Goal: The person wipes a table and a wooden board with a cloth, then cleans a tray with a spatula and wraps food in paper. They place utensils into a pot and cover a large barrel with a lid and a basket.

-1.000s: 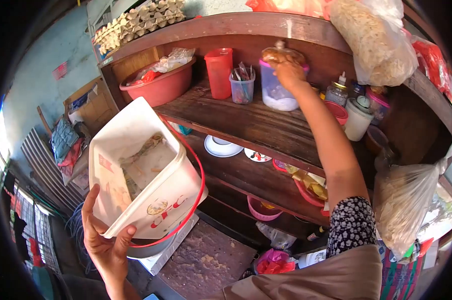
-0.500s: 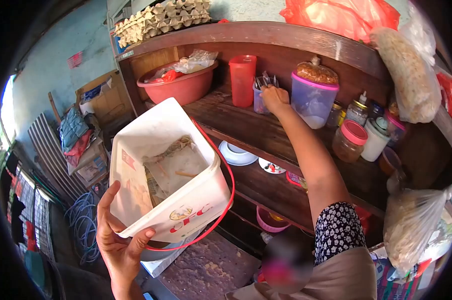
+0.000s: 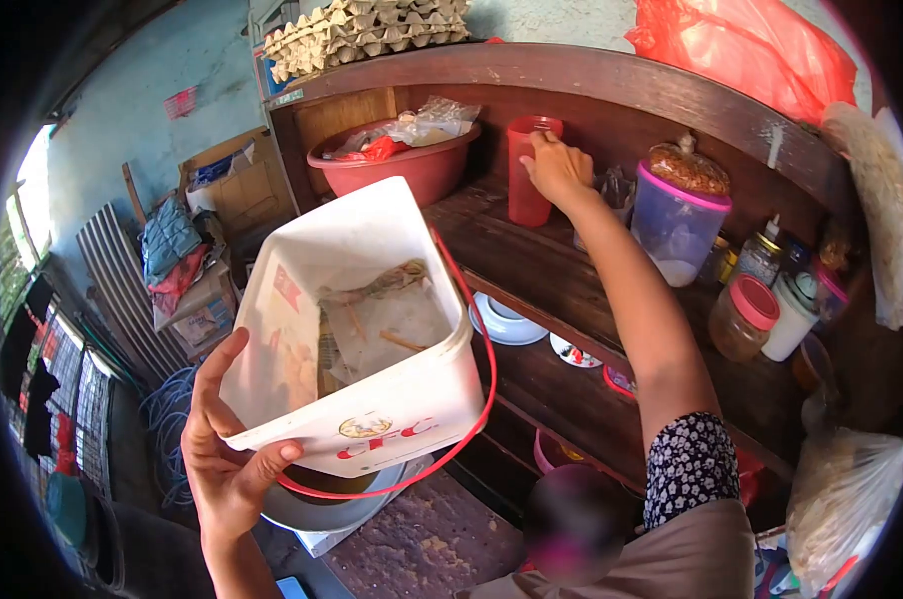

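held in the left hand (image 3: 227,464), white tub (image 3: 427,399) tilts; right hand (image 3: 559,172) (grip unclear) at red container (image 3: 528,200).

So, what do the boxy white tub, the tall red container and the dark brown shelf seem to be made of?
Boxy white tub: probably plastic, smooth, with a thin moulded rim and printed side.
Tall red container: likely plastic too, smooth and evenly coloured.
Dark brown shelf: apparently wood, its finish worn, showing scuffs and streaks.
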`<state>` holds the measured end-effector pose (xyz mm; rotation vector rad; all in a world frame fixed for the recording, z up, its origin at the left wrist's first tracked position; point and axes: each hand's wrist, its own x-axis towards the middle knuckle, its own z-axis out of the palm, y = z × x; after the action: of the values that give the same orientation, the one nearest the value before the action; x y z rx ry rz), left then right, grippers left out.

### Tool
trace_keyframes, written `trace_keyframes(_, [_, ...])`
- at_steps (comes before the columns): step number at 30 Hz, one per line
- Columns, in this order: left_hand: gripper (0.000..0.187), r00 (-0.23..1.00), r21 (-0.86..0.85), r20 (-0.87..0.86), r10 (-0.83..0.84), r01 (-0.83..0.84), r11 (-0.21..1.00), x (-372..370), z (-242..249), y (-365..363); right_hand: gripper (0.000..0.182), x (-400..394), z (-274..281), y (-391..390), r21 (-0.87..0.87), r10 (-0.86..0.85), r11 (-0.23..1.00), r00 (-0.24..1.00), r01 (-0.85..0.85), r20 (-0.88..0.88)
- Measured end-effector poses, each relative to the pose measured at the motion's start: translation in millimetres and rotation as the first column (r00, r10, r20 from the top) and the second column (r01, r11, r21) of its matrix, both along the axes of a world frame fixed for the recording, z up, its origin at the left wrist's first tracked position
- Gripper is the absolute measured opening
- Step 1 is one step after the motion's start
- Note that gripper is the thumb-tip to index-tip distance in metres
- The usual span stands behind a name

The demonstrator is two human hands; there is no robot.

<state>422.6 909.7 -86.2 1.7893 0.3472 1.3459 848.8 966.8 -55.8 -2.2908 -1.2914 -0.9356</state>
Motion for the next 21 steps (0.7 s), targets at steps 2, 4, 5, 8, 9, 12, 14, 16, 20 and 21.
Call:
trace_keyframes(2, [0.036,1.000,-0.027,-0.010,0.029,-0.030,0.999,9.6,3.2,3.7,0.038,17.8,-7.1,32.5,0.047,0.105,0.994,0.992,-0.102,-0.076])
trace_keyframes(4, [0.036,0.998,0.023,-0.047,-0.033,0.034,0.999,16.5,0.8,12.9,0.037,15.5,-2.4,44.0,0.033,0.148,0.989,0.981,-0.145,-0.124])
trace_keyframes(5, [0.037,0.998,0.040,-0.037,-0.054,0.055,0.998,22.4,0.3,15.7,0.039,14.9,-1.1,47.5,0.078,0.146,0.988,0.977,-0.135,-0.157])
trace_keyframes(8, [0.036,0.991,-0.012,-0.027,-0.134,0.134,0.991,40.1,5.4,20.8,0.043,33.1,-6.6,59.3,0.106,0.169,0.983,0.968,-0.152,-0.184])
trace_keyframes(9, [0.034,0.986,-0.001,-0.026,-0.166,0.166,0.986,44.4,5.3,24.2,0.046,36.5,-5.5,60.7,0.094,0.205,0.977,0.962,-0.191,-0.178])
trace_keyframes(12, [0.033,0.978,-0.016,0.008,-0.209,0.209,0.978,58.3,5.7,31.8,0.050,47.2,1.5,62.0,-0.094,0.190,0.970,0.938,-0.225,-0.291])
trace_keyframes(14, [0.034,0.976,-0.004,-0.009,-0.217,0.217,0.976,66.7,5.7,40.0,0.043,49.5,1.8,64.3,-0.033,0.169,0.983,0.963,-0.179,-0.210])
trace_keyframes(16, [0.034,0.968,0.018,-0.008,-0.252,0.252,0.968,77.6,6.1,50.3,0.032,42.3,16.2,58.2,-0.194,0.007,0.980,0.981,-0.046,-0.196])
trace_keyframes(20, [0.032,0.956,-0.004,-0.069,-0.284,0.285,0.959,102.8,8.4,79.8,0.026,14.6,27.6,36.9,-0.132,-0.149,0.981,0.986,0.139,-0.070])
trace_keyframes(21, [0.032,0.943,-0.012,-0.077,-0.324,0.324,0.946,111.5,9.3,88.2,0.026,14.0,29.6,31.6,-0.149,-0.154,0.978,0.987,0.144,-0.055])
